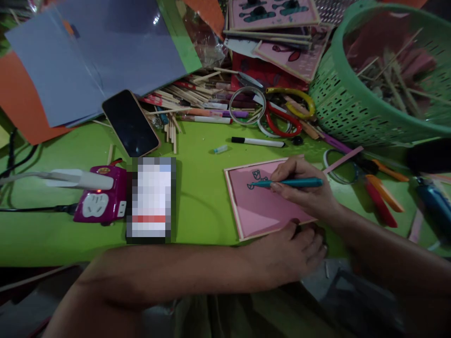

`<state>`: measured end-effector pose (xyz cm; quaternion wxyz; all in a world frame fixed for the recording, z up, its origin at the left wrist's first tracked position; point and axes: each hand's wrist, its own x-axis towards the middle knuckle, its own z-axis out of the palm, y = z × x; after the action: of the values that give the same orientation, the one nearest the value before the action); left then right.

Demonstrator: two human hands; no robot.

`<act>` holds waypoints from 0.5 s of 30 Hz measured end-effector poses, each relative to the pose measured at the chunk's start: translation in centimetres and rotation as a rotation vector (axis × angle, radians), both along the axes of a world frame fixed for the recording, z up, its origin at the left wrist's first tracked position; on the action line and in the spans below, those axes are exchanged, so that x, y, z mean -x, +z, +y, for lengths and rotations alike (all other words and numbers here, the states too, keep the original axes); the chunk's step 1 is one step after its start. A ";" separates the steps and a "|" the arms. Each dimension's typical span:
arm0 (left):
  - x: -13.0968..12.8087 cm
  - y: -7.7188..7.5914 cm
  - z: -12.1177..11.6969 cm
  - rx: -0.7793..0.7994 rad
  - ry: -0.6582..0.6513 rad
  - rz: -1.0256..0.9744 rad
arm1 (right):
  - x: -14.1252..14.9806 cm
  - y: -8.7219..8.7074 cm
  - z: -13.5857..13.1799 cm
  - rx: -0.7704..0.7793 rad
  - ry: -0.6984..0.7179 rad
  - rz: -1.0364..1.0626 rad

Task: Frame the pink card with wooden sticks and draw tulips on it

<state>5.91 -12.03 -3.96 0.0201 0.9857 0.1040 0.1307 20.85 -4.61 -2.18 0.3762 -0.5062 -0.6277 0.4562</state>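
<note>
A teal marker (299,182) is pinched in the fingers of my right hand (306,188), its tip touching a square pink card (260,206). Pale wooden sticks run along the card's edges. Small dark outlined shapes (256,174) are drawn on its upper part, near the tip. My left hand (299,251) rests at the card's lower right edge with curled fingers and its back upward. Something dark shows by those fingers, but I cannot make out what they hold, if anything.
A phone with a blurred-out screen (151,197) and a purple power socket (100,202) are left of the card. Beyond lie a dark phone (132,123), a black-capped marker (258,142), tape rolls, wooden sticks and red-handled scissors (282,122). A green basket (327,94) stands back right.
</note>
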 end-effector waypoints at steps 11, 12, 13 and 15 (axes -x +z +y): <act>0.1 0.0 0.1 -0.018 -0.003 -0.009 | 0.0 0.0 0.3 -0.022 0.019 -0.031; 0.0 0.0 0.0 -0.018 0.002 -0.020 | 0.0 0.1 0.3 -0.021 0.021 -0.030; 0.0 -0.1 0.0 -0.018 0.003 -0.023 | 0.0 0.1 0.3 -0.020 0.022 -0.033; 0.0 -0.1 0.0 -0.014 0.001 -0.014 | 0.0 0.1 0.3 -0.023 0.024 -0.038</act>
<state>5.92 -12.06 -4.06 0.0140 0.9848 0.1036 0.1384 20.86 -4.31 -2.10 0.3647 -0.5028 -0.6461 0.4436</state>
